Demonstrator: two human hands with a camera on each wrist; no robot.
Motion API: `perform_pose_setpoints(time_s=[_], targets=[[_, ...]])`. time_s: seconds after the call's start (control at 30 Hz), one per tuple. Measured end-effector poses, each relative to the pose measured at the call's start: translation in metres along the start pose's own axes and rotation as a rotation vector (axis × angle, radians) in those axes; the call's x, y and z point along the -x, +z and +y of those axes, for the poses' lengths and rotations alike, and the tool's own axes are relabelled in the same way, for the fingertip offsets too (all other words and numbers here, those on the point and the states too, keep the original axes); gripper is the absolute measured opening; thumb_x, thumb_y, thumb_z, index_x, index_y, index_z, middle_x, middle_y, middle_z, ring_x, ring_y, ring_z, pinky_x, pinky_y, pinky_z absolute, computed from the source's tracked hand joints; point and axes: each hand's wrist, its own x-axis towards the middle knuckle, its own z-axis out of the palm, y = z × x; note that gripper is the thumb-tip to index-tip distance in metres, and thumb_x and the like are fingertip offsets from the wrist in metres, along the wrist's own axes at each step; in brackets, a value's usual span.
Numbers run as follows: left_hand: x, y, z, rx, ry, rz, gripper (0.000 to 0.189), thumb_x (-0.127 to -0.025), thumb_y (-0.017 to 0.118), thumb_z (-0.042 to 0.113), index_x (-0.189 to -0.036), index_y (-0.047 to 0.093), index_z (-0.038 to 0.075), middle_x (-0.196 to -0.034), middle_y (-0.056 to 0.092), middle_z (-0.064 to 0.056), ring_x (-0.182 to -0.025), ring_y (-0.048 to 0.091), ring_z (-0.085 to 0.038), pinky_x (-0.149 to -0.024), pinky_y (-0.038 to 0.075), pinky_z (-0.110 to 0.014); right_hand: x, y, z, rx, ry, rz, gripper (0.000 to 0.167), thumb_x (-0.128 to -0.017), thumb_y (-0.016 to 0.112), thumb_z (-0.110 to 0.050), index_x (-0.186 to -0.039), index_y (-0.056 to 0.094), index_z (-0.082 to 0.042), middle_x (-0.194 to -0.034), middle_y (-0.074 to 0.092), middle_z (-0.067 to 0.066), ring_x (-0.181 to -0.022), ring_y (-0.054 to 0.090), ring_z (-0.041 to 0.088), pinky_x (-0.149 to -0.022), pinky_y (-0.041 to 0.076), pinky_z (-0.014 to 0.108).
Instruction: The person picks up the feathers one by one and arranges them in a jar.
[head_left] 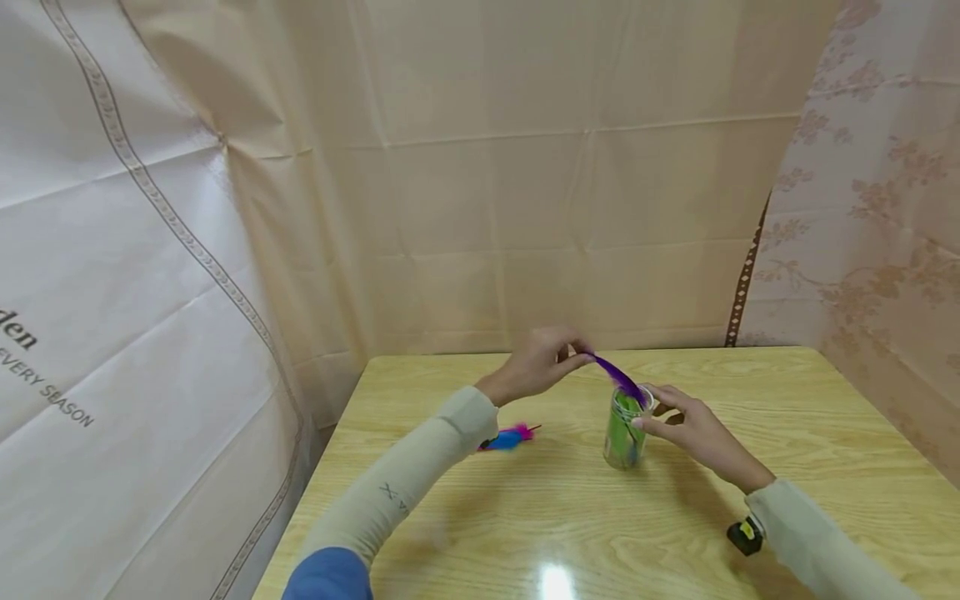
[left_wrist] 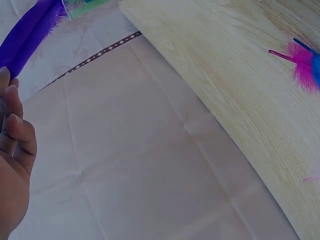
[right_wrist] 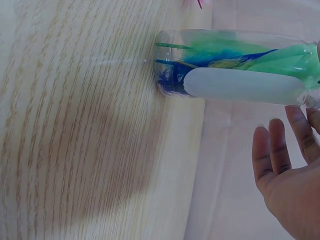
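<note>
My left hand (head_left: 542, 363) pinches a purple feather (head_left: 619, 378) by its upper end, and the feather slants down to the right with its lower end at the mouth of a glass jar (head_left: 622, 440). The jar stands upright on the table. Green and blue feathers (right_wrist: 225, 57) show through its clear wall in the right wrist view, beside a long white label (right_wrist: 242, 85). At the jar's rim, my right hand (head_left: 696, 427) grips with thumb and index finger from the right; its other fingers are spread away from the glass.
Left of the jar, a pink feather (left_wrist: 302, 65) and a blue feather (head_left: 504, 440) lie on the wooden table (head_left: 750, 400), partly behind the left sleeve. A paler pink one (left_wrist: 313, 178) shows at the left wrist view's edge. Cloth sheets (head_left: 480, 183) hang behind the table.
</note>
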Motion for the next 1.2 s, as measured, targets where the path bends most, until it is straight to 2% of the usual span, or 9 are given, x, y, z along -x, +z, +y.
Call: perform_pose_setpoints(time_s=[0.2,0.43,0.53,0.7,0.83,0.9,1.0,1.1,1.2], targets=[[-0.002,0.006,0.002,-0.021,0.042,-0.031,0.008,-0.096,0.074,0.01,-0.104,0.074,0.01,-0.099,0.072,0.001,-0.076,0.058,-0.005,-0.07,0.046,-0.014,-0.001,0.0,0.002,0.005,-0.008,0.006,0.069,-0.102,0.066,-0.039,-0.159,0.038,-0.014,-0.145,0.051,0.009,-0.116,0.052,0.025,-0.089,0.051,0.036],[-0.004,0.013,0.003,-0.012,0.106,-0.054,0.01,-0.095,0.075,0.007,-0.105,0.074,0.009,-0.1,0.072,0.001,-0.075,0.057,-0.006,-0.067,0.045,-0.012,-0.001,0.0,0.003,-0.002,-0.009,0.01,0.069,-0.102,0.066,-0.038,-0.159,0.039,-0.012,-0.143,0.054,0.008,-0.115,0.053,0.025,-0.089,0.051,0.032],[-0.006,0.018,0.003,-0.051,0.13,-0.076,0.01,-0.096,0.074,0.011,-0.106,0.074,0.01,-0.101,0.072,0.001,-0.079,0.057,-0.006,-0.071,0.045,-0.013,-0.002,0.0,0.004,-0.003,-0.011,0.009,0.068,-0.102,0.066,-0.038,-0.159,0.039,-0.012,-0.14,0.055,0.007,-0.115,0.053,0.024,-0.089,0.051,0.031],[-0.01,0.025,0.004,-0.142,0.175,-0.104,0.008,-0.096,0.076,0.017,-0.104,0.076,0.014,-0.099,0.073,0.007,-0.079,0.055,-0.005,-0.085,0.042,-0.02,-0.003,0.001,0.005,-0.002,-0.011,0.013,0.068,-0.102,0.065,-0.04,-0.158,0.04,-0.013,-0.141,0.055,0.006,-0.115,0.053,0.026,-0.089,0.05,0.032],[-0.011,0.031,0.006,-0.163,0.21,-0.117,0.007,-0.095,0.077,0.015,-0.102,0.077,0.014,-0.096,0.073,0.007,-0.074,0.055,-0.005,-0.082,0.042,-0.02,-0.004,0.001,0.007,-0.002,-0.009,0.014,0.068,-0.102,0.065,-0.041,-0.158,0.04,-0.012,-0.144,0.053,0.006,-0.116,0.053,0.026,-0.09,0.05,0.032],[-0.01,0.034,0.007,-0.162,0.203,-0.135,0.007,-0.096,0.076,0.015,-0.103,0.077,0.014,-0.097,0.073,0.006,-0.075,0.056,-0.004,-0.077,0.042,-0.017,-0.004,0.002,0.008,-0.001,-0.015,0.01,0.068,-0.102,0.065,-0.041,-0.159,0.04,-0.012,-0.145,0.052,0.006,-0.116,0.052,0.025,-0.09,0.05,0.032],[-0.01,0.037,0.007,-0.165,0.159,-0.174,0.009,-0.098,0.073,0.017,-0.106,0.076,0.015,-0.101,0.072,0.005,-0.082,0.058,-0.004,-0.074,0.043,-0.012,-0.004,0.002,0.008,-0.006,-0.023,0.012,0.066,-0.102,0.065,-0.039,-0.158,0.041,-0.011,-0.145,0.053,0.007,-0.115,0.053,0.024,-0.09,0.05,0.032],[-0.01,0.04,0.007,-0.176,0.117,-0.205,0.01,-0.1,0.071,0.018,-0.108,0.076,0.016,-0.104,0.072,0.006,-0.089,0.061,-0.004,-0.077,0.044,-0.011,-0.005,0.001,0.007,-0.007,-0.031,0.013,0.065,-0.103,0.065,-0.038,-0.157,0.042,-0.012,-0.145,0.053,0.007,-0.115,0.053,0.024,-0.089,0.05,0.031],[-0.011,0.042,0.007,-0.191,0.103,-0.226,0.011,-0.1,0.071,0.019,-0.109,0.077,0.016,-0.105,0.072,0.006,-0.091,0.062,-0.004,-0.079,0.045,-0.012,-0.005,0.001,0.005,-0.013,-0.027,0.012,0.064,-0.102,0.066,-0.038,-0.157,0.042,-0.014,-0.143,0.054,0.006,-0.114,0.053,0.023,-0.088,0.05,0.029]])
